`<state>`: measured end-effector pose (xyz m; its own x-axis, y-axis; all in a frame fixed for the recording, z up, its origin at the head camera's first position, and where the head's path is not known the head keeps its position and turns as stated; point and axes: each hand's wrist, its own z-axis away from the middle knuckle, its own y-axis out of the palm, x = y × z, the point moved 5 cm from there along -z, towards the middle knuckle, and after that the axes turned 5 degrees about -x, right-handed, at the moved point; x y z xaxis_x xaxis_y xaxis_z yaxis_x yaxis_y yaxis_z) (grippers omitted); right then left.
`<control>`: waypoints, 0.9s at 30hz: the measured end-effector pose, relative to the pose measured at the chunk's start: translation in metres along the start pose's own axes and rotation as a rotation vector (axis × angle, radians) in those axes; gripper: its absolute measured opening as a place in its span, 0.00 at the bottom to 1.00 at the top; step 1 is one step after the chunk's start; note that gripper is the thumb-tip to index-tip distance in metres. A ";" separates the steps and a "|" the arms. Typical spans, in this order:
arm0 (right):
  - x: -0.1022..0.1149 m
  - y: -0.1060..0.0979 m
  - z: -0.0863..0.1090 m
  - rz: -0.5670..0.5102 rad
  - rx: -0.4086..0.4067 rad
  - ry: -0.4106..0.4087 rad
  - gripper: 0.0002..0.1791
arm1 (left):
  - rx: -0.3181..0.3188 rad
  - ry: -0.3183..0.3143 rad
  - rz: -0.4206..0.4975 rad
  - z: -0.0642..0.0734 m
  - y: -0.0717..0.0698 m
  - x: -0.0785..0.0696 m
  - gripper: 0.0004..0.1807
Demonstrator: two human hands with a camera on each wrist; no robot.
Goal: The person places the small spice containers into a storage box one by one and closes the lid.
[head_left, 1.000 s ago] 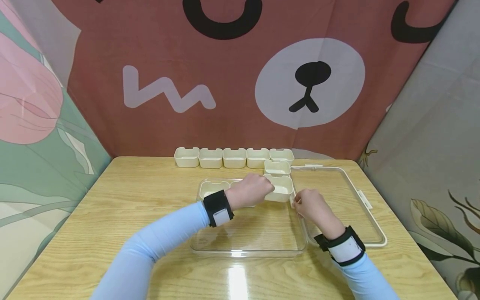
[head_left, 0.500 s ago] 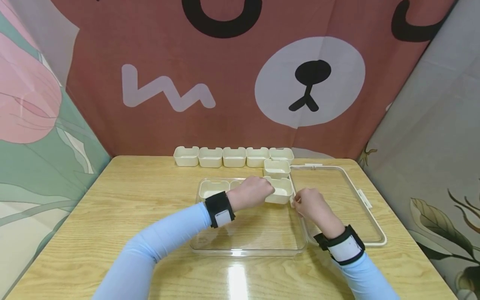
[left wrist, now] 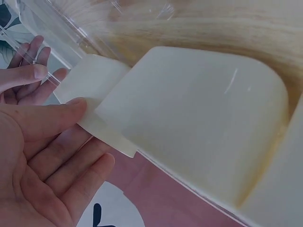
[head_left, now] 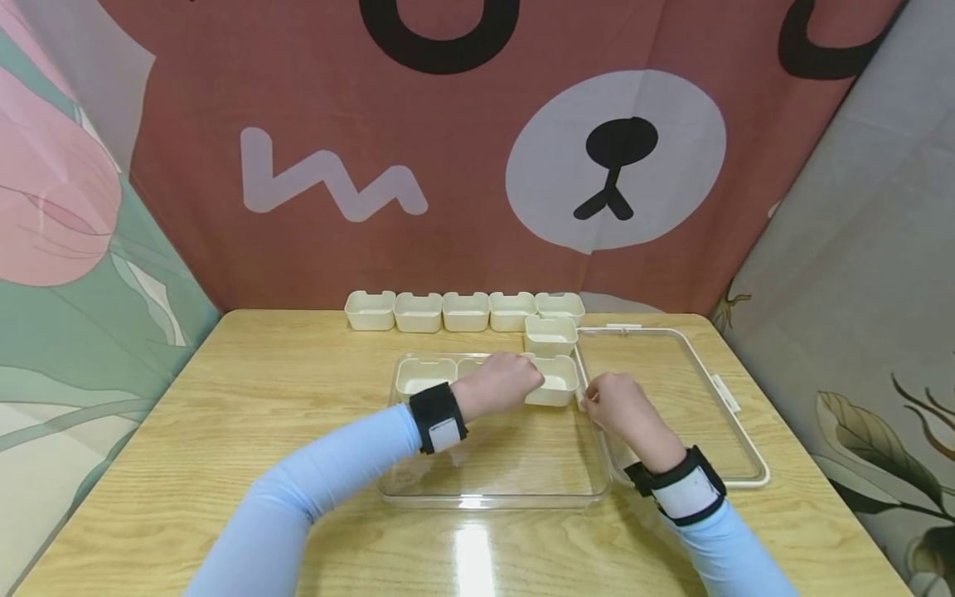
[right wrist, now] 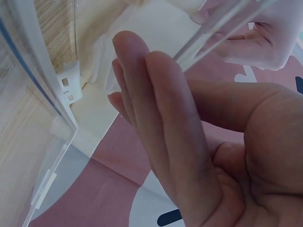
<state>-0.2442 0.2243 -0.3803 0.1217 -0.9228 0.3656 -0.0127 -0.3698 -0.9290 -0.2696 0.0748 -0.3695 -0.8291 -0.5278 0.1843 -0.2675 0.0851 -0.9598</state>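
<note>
Cream plastic is what I watch most closely: the small rectangular cream plastic cup with rounded corners (head_left: 555, 385), pinched in my left hand (head_left: 498, 383) between thumb and fingers, has gone slightly lower and leftward over the past second. It is now level with its neighbours, upright, at the right end of the far row inside the large rectangular clear plastic box (head_left: 492, 502). I judge it seated or nearly so, the third place in that row taken; I can't tell whether its base touches the box floor.

My right hand (head_left: 625, 406) has stayed at the box's right wall, its rim apparently pinched between thumb and long, nearly straight fingers.

Counting up: nine cups in view. Three are in the box, the held one plus a left cup (head_left: 426, 378) and a partly hidden middle cup (head_left: 467, 365); five form a back row (head_left: 466, 316); one single cup (head_left: 550, 336) sits just in front of that row's right end. One box, one clear white-rimmed lid (head_left: 682, 390), one wooden counter (head_left: 298, 356).
</note>
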 end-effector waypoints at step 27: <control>-0.001 0.001 0.000 -0.012 0.017 0.022 0.08 | 0.028 -0.014 0.009 -0.001 0.016 0.001 0.13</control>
<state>-0.2448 0.2243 -0.3817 0.0998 -0.9207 0.3773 0.0055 -0.3787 -0.9255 -0.2753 0.0760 -0.3841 -0.8243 -0.5393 0.1726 -0.2461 0.0668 -0.9669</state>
